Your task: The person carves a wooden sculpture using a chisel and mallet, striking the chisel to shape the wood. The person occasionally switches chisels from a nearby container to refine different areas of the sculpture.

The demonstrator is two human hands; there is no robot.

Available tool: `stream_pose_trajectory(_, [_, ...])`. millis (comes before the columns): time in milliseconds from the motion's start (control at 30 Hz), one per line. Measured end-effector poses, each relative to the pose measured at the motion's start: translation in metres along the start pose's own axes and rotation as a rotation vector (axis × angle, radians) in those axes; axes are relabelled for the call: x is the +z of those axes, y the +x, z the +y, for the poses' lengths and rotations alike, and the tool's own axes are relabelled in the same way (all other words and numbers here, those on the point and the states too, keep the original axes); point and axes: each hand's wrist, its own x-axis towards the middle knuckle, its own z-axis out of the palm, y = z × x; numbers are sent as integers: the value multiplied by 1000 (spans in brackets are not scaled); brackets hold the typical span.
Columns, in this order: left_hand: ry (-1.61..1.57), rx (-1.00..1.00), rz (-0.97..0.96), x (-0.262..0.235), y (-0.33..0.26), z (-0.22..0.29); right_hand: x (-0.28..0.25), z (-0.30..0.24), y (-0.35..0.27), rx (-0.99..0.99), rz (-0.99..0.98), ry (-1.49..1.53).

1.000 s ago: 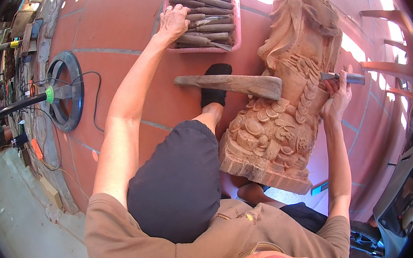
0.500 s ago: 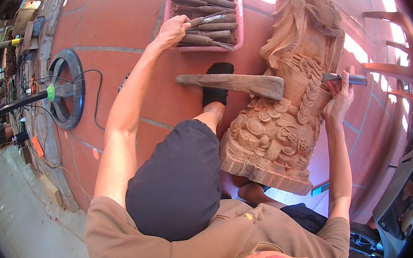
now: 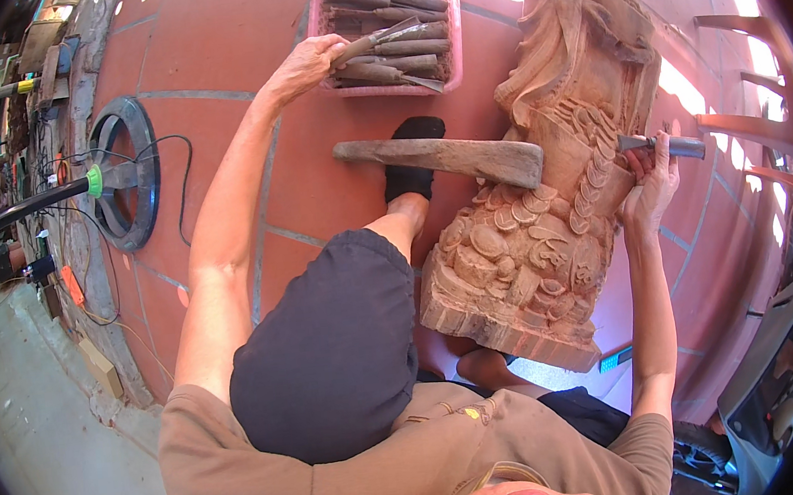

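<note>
Two hands [image 3: 314, 63] [image 3: 649, 191]; two held tools [image 3: 372, 42] [image 3: 685, 147]; one wooden carving [image 3: 583, 158]; one wooden mallet [image 3: 464, 157]; one pink basket [image 3: 457, 46]; tools inside [image 3: 408, 48] too crowded to count.

Your left hand [image 3: 312, 62] has drawn a carving chisel [image 3: 365, 44] toward eight o'clock in the pink tool basket [image 3: 457, 46], its blade swinging from three o'clock toward two.

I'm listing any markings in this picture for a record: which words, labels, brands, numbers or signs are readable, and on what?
No text is readable.
Brown shirt: a small yellow mark on it, too small and blurred to read.
Teal strip near the carved wooden figure: too small to tell whether it bears lettering.
Grey-handled tool in the right hand: no readable marking.
</note>
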Motion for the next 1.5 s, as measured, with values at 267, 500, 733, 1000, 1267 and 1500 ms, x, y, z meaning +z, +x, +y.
stream_pose_trajectory(267, [-20,-42,21,-1,1,5,-2,2,1,-2,1,5])
stream_pose_trajectory(500, [-126,-109,-2,2,-9,12,-6,5,5,17,3,6])
stream_pose_trajectory(733, [-236,-157,-164,-5,-16,20,1,0,0,-5,13,1])
stream_pose_trajectory(1000, [-398,-125,-234,-8,-24,14,2,-1,0,-5,7,5])
stream_pose_trajectory(1267, [-325,-145,-176,-9,-23,18,1,-2,-1,-3,12,1])
stream_pose_trajectory(1500, [108,-13,167,-12,-3,3,5,0,-1,-12,52,-6])
